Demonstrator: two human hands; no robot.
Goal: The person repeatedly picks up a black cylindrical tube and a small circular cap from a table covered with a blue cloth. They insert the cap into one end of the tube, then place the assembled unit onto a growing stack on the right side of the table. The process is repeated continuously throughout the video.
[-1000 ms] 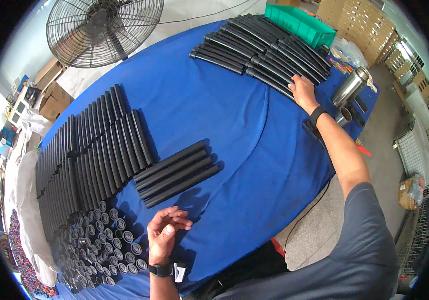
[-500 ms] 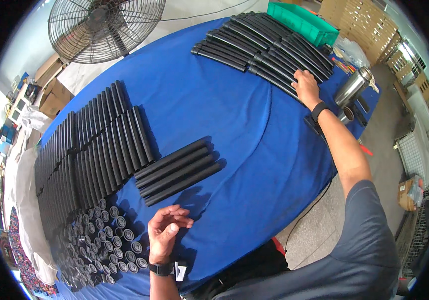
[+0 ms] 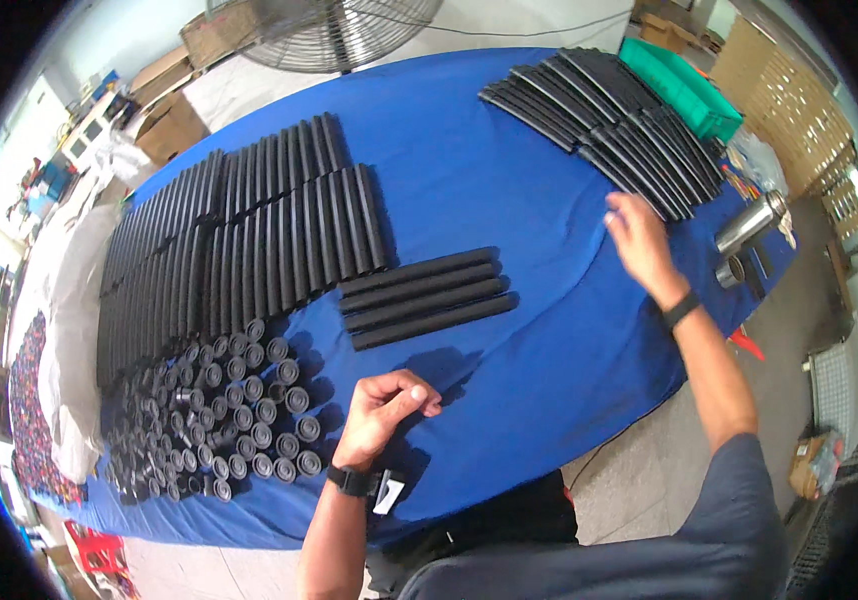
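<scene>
The right hand (image 3: 639,240) hung over the blue counter (image 3: 509,160) with its fingers spread and nothing in its grip, just short of the near end of the far stack of black tubes (image 3: 609,120). That stack lay ahead of it and slightly to its left, the tubes side by side with their long axes running diagonally away toward the counter's far right, beside a green bin (image 3: 679,85). This hand was by far the nearer one to that stack.

The left hand (image 3: 384,410) rested close to the body with its fingers curled loosely in; whether anything small sat inside the curl could not be told. Four black tubes (image 3: 429,298) lay flat just beyond it, parallel, long axes running left to right. To its left stood a cluster of short black tubes on end (image 3: 229,410), open mouths up, and beyond those a wide bed of long tubes (image 3: 239,240) in rows. All looked matte, dark and lightly ribbed.
</scene>
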